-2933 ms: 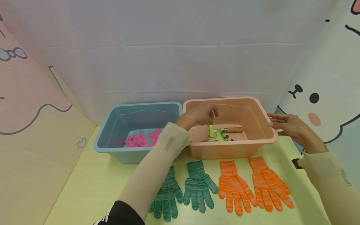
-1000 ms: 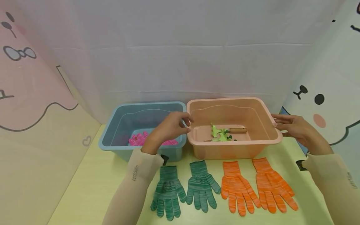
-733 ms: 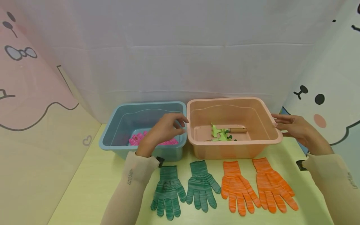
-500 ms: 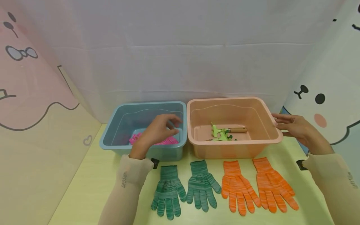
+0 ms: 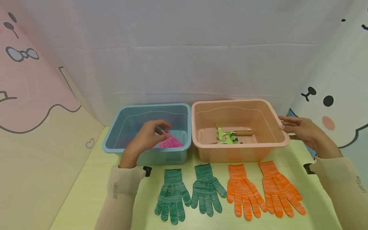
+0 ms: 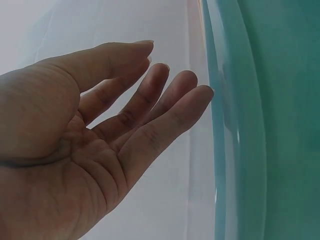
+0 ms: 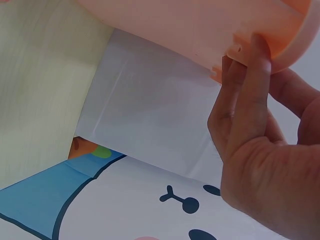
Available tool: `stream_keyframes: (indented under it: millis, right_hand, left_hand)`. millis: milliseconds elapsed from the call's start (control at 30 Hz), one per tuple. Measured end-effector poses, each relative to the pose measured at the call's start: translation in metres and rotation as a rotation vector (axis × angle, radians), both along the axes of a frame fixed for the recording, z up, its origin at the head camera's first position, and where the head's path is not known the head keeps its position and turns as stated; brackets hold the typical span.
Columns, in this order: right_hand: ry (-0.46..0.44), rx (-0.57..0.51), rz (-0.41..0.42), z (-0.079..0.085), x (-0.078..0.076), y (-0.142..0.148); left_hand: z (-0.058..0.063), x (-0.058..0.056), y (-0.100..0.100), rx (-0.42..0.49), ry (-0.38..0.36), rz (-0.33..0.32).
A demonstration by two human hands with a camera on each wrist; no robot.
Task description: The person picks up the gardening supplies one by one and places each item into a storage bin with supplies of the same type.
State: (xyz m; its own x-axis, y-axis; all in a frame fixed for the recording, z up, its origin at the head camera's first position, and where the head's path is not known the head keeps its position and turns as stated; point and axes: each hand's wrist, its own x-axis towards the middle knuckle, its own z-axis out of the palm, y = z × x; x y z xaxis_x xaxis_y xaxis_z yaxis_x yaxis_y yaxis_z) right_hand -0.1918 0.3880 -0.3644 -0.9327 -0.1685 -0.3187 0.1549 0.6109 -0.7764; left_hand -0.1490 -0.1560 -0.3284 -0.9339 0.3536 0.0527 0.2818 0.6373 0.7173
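In the head view my left hand (image 5: 145, 137) hangs over the blue plastic basin (image 5: 172, 158), fingers loosely curled with nothing in them. It covers part of the pink knitted gloves (image 5: 171, 142) lying in that basin. The left wrist view shows the palm and fingers bare beside the blue rim (image 6: 220, 130). My right hand (image 5: 302, 131) grips the right rim of the peach basin (image 5: 230, 156); in the right wrist view its fingers (image 7: 252, 95) are tucked under the lip. Inside the peach basin lie tools with light green heads (image 5: 227, 139) and a wooden handle (image 5: 243, 133).
In front of the basins, a pair of green striped gloves (image 5: 173, 195) and a pair of orange gloves (image 5: 244, 191) lie flat on the pale yellow table (image 5: 86, 191). A white cloth backdrop (image 5: 178, 64) stands close behind; printed cartoon panels (image 5: 330, 80) flank both sides.
My left hand has moved left, from over the peach basin to over the blue one. My right hand has stayed at the peach rim. The gloves and tools lie as before.
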Motion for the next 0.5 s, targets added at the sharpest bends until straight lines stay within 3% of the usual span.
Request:
stream_keyframes:
  millis: [500]
  right_hand:
    - [0.014, 0.014, -0.004, -0.001, 0.000, 0.000]
  left_hand:
    - [-0.004, 0.008, -0.033, 0.019, -0.048, 0.088]
